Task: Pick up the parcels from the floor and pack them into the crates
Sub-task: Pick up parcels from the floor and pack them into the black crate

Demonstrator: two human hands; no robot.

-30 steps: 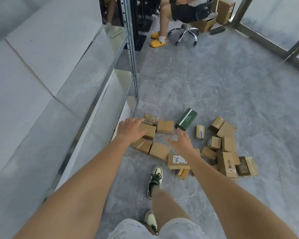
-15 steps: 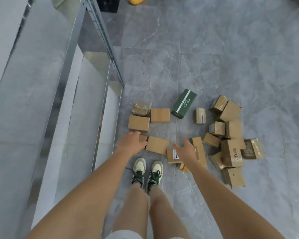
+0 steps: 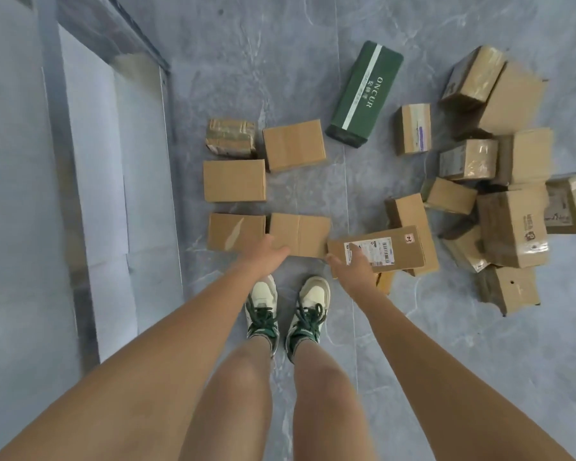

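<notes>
Cardboard parcels lie on the floor; left hand reaches wide to a plain box, right hand touches the labelled box; next, grasp and lift.

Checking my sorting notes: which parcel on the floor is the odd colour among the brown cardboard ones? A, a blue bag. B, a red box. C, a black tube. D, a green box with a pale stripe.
D: the green box with a pale stripe lies among the brown cardboard parcels.
</notes>
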